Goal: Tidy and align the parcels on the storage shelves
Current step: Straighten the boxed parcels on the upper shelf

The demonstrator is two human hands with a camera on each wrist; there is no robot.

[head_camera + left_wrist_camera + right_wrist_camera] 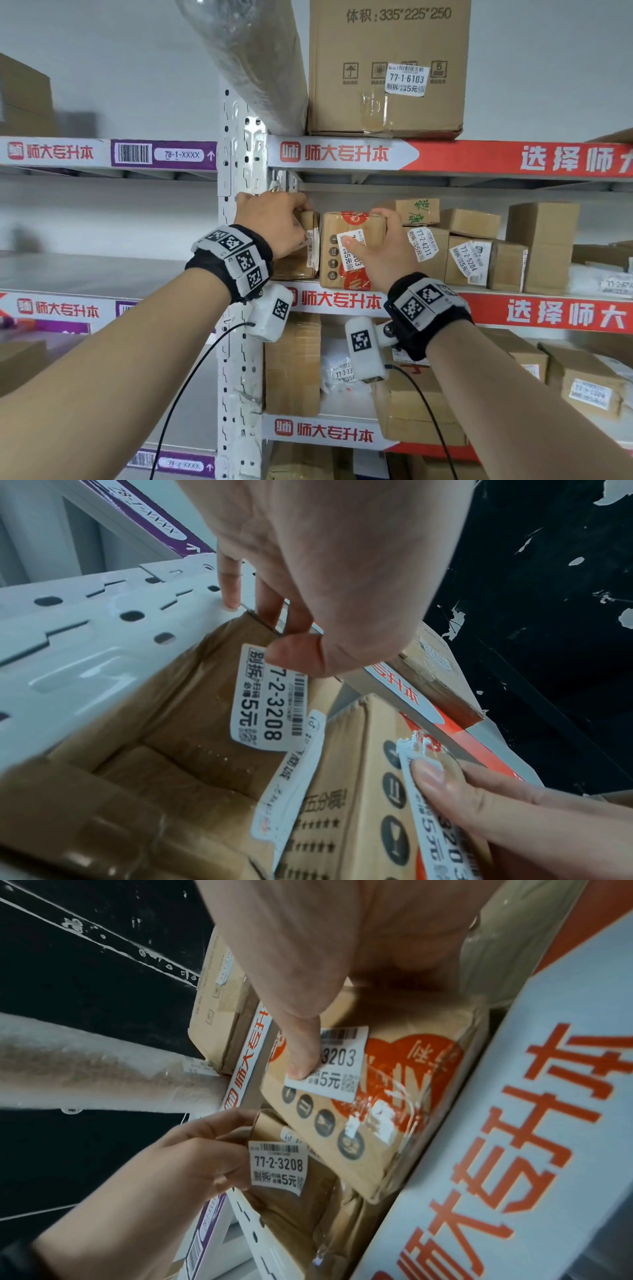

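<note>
Both hands are up on the middle shelf point(342, 303), right next to the white perforated upright point(239, 144), so I'll use that post as the landmark. The plain brown box point(301, 253) sits directly against the post, and its sticker point(270, 696) reads 77-2-3208 with "5元"; the left hand point(270, 222) grips its top corner, fingers curled over the top and thumb on the front. One box further from the post is the carton with the orange heart print point(349, 246), label ending 3203 point(339, 1061); the right hand point(383, 253) holds it, thumb pressed on that label, fingers over the top. The two boxes stand just beside each other, with more parcels crowding the far side, including 77-2-4211 point(423, 243). The shelf edge strip reads 师大专升本. Up top, a big carton point(387, 68) is tagged 77-1-6103.
</note>
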